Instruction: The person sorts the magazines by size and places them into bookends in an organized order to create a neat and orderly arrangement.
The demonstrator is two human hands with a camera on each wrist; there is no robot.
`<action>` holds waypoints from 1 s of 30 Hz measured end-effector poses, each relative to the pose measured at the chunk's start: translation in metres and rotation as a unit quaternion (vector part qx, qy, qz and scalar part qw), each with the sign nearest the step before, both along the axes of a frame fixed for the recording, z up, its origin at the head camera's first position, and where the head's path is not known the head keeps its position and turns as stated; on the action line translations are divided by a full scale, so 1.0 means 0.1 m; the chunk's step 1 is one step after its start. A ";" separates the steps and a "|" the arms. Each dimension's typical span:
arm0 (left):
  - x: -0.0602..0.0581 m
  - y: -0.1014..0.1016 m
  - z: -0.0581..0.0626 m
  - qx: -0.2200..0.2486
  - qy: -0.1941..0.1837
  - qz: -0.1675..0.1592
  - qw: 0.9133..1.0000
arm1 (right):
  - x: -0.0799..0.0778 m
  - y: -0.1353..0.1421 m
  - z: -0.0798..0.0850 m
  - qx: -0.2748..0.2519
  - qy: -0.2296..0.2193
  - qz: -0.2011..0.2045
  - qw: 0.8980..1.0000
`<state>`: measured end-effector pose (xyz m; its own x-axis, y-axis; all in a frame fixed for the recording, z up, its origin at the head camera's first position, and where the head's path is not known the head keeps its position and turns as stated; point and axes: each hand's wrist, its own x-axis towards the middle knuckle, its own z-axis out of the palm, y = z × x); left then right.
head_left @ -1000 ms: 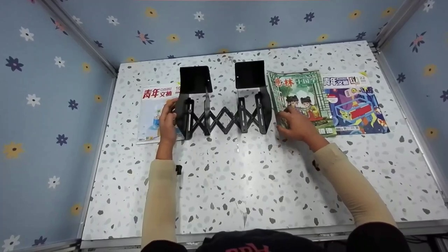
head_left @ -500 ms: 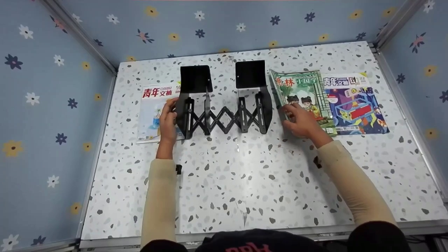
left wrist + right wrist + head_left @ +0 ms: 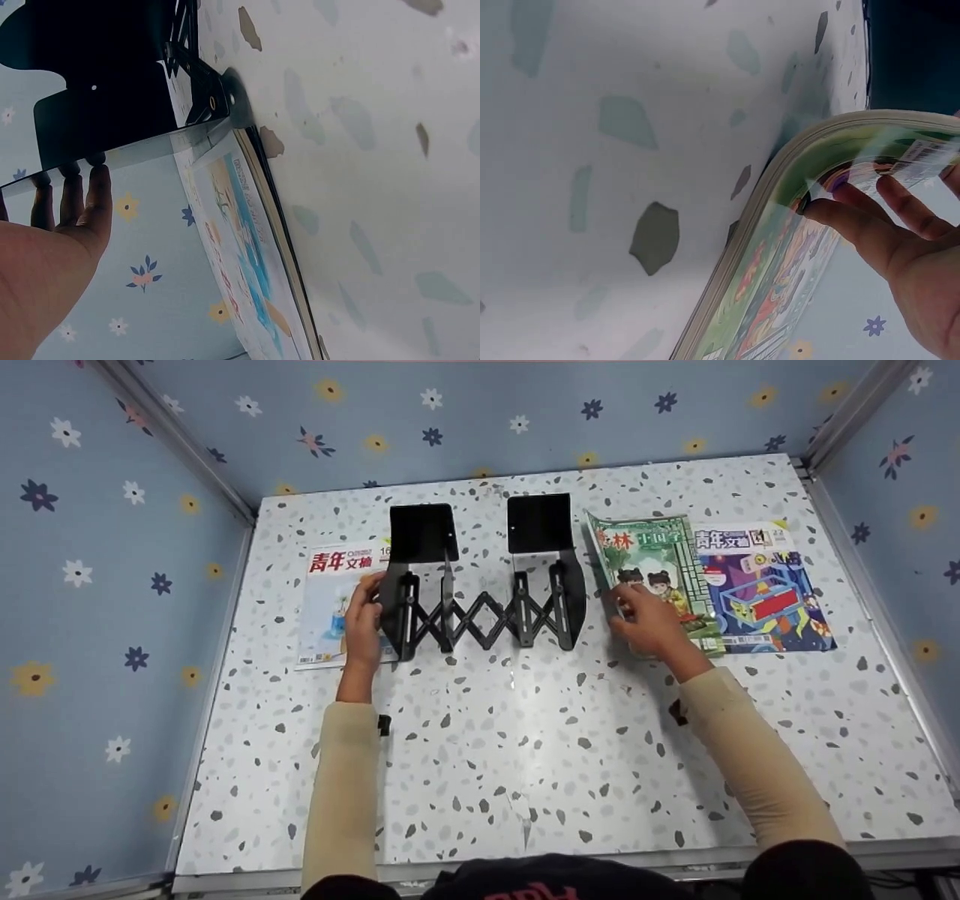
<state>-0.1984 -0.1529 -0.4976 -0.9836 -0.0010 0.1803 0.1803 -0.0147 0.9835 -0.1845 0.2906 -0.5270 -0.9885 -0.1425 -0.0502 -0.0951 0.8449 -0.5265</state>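
Observation:
A black expandable bookend (image 3: 484, 619), with two upright plates and a crisscross base, stands in the middle of the table. My left hand (image 3: 364, 619) is at its left side; in the left wrist view the fingertips touch the outside of the black plate (image 3: 105, 112). To the right lies a green magazine (image 3: 652, 555) with two cartoon children on its cover. Its left edge bends up off the table, and my right hand (image 3: 649, 619) holds it there. In the right wrist view several fingertips (image 3: 844, 187) rest on the curved glossy cover; the thumb is mostly hidden.
A white magazine (image 3: 326, 600) lies left of the bookend, partly behind the left hand. A purple and blue magazine (image 3: 772, 592) lies at the right, its left side beneath the green one. Flower-patterned panels (image 3: 480, 412) surround the back and sides of the speckled table (image 3: 465, 780).
My right hand has moved slightly right and raised the left edge of the green magazine, which curls up more now. The left hand and the bookend have stayed in place.

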 end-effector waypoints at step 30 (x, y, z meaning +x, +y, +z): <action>0.00 -0.01 0.00 0.018 0.006 0.005 1.000 | -0.24 -0.37 0.12 0.069 0.013 -0.113 0.991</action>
<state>-0.1982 -0.1535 -0.4979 -0.9814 -0.0169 0.1912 0.1918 -0.0480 0.9803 -0.2084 0.2534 -0.5150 -0.9956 0.0899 -0.0279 0.0935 0.9102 -0.4034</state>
